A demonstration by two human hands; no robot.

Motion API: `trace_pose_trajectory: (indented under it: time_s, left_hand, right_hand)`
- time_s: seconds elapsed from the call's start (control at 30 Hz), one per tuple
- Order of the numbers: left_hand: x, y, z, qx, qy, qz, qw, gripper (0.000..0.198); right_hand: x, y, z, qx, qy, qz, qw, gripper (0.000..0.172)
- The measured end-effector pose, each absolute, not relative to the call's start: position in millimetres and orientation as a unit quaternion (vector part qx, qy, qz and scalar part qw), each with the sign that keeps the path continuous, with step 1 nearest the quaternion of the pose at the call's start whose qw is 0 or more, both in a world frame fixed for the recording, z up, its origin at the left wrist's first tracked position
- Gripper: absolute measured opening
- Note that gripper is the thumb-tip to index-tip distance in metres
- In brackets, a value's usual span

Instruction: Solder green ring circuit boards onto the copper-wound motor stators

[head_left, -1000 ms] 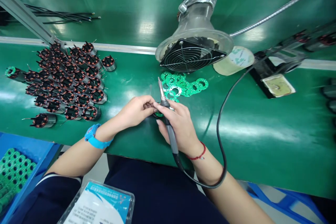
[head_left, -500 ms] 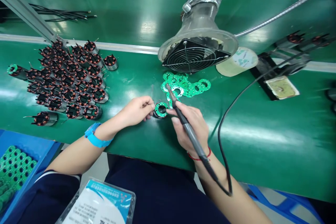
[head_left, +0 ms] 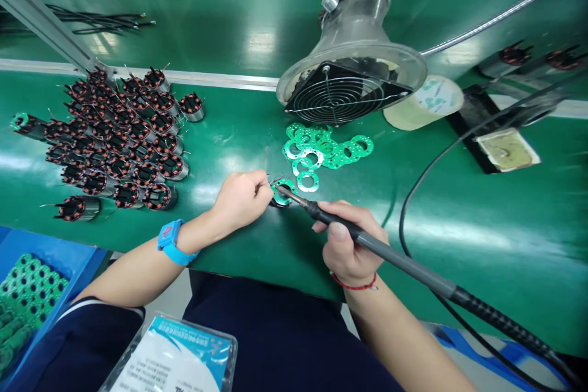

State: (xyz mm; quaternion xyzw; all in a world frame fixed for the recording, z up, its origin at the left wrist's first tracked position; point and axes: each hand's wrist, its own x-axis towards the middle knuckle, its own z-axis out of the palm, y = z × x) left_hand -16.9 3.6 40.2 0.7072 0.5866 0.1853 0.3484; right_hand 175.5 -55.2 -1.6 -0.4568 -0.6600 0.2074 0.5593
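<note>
- The left hand (head_left: 243, 199) is curled tight, its fingertips pinched on the 9 o'clock edge of a small coil (head_left: 281, 191) that stands on the green bench (head_left: 459, 233) near the middle of the view.
- The small coil carries a green ring on top. It sits between the two hands, and whether a thin wire is also in that pinch I cannot tell.
- The right hand (head_left: 349, 245) is clenched around the grey handle of a soldering iron (head_left: 390, 255), held like a pen. The handle runs off toward 4 o'clock.
- The iron's metal tip points toward 10 o'clock and meets the top of the small coil at its ring.
- A black cord (head_left: 407, 208) leaves the rear of the iron and loops over the bench at 3 o'clock from the right hand.
- A heap of loose green rings (head_left: 328, 150) lies near the small coil at 1 o'clock.
- Beyond that heap, at 12 o'clock, a fan hood (head_left: 344, 89) on a ribbed hose faces the bench.
- A roll of tape (head_left: 425, 104) lies just beside the hood at 3 o'clock, with a sponge tray (head_left: 505, 150) farther out.
- A crowd of copper-wound coils (head_left: 119, 135) stands well apart at 9 to 10 o'clock.
- A blue bin (head_left: 68, 260) of green parts sits at 8 o'clock, below the bench edge.
</note>
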Motion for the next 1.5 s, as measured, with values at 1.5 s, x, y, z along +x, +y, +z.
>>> trace_pose_trajectory:
  time_s: [1.5]
  left_hand:
    - [-12, -1, 13, 0.816, 0.398, 0.238, 0.344, 0.042]
  right_hand:
    - [153, -42, 1, -0.568, -0.717, 0.115, 0.388, 0.039]
